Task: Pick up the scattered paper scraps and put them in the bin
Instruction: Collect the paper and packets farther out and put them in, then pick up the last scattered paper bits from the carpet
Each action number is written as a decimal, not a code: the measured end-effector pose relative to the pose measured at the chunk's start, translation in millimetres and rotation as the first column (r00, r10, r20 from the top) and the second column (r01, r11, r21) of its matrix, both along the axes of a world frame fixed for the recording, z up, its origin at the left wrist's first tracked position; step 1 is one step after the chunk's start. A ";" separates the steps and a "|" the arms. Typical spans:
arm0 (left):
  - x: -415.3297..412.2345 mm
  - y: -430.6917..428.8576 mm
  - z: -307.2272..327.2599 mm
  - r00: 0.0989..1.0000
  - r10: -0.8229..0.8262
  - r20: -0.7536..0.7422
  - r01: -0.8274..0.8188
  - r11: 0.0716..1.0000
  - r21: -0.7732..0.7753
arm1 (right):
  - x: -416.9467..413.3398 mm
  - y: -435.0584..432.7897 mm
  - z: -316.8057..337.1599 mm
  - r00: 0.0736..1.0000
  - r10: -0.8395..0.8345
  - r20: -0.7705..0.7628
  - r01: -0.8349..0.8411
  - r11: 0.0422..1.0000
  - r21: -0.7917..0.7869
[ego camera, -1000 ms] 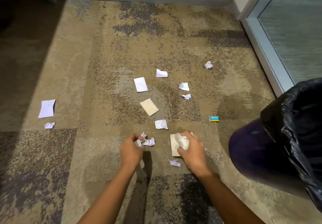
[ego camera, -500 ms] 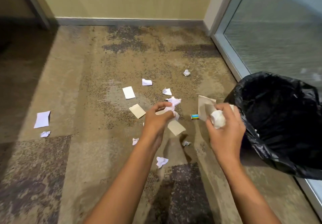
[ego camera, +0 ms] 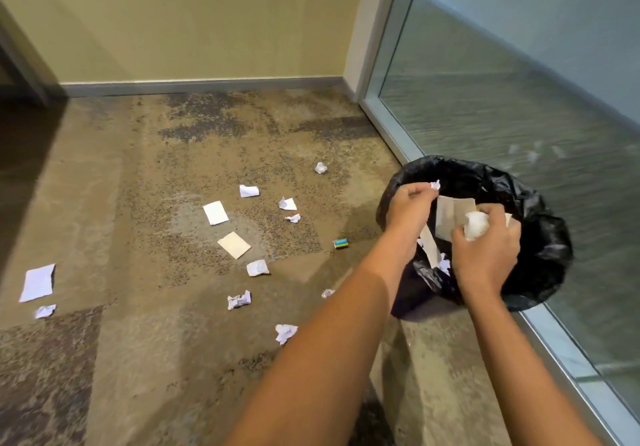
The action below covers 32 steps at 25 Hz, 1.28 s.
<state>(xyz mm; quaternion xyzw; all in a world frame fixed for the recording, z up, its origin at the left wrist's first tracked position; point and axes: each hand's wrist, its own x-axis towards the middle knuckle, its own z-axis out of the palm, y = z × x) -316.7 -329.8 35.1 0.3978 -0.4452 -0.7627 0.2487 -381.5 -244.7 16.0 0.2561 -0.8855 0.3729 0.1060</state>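
Observation:
Both hands hover over the open mouth of the bin [ego camera: 540, 203], which is lined with a black bag. My left hand [ego camera: 410, 208] pinches a small white scrap [ego camera: 435, 185] at its fingertips, and a tan paper piece [ego camera: 428, 246] hangs below it with a crumpled bit beside. My right hand [ego camera: 485, 248] grips a crumpled white ball [ego camera: 476, 225] and a tan card [ego camera: 452, 215]. Several paper scraps lie on the carpet: a white sheet [ego camera: 215, 212], a tan piece [ego camera: 234, 245], crumpled bits [ego camera: 239, 300], [ego camera: 285, 333].
A glass wall with a metal frame [ego camera: 391, 123] runs along the right, right behind the bin. A small blue-green box [ego camera: 340, 243] lies on the carpet near the bin. More white scraps [ego camera: 37, 282] lie at the far left. A yellow wall closes the back.
Both hands rose from the carpet with their scraps and swung right, ending over the bin's mouth. The view turned right toward the bin.

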 end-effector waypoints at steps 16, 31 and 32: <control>153.4 68.0 -56.7 0.958 0.231 0.172 -0.197 0.961 -0.194 | 79.0 59.7 -13.5 0.863 0.449 -0.232 -0.474 0.879 -0.059; 254.9 16.8 -204.3 0.594 0.313 0.741 -0.086 0.941 -0.328 | 123.2 2.7 -214.6 0.693 0.563 0.450 -0.717 0.605 0.346; 255.7 7.9 -215.0 0.580 0.304 0.756 -0.040 0.937 -0.346 | 116.8 -7.4 -226.7 0.680 0.527 0.510 -0.728 0.570 0.382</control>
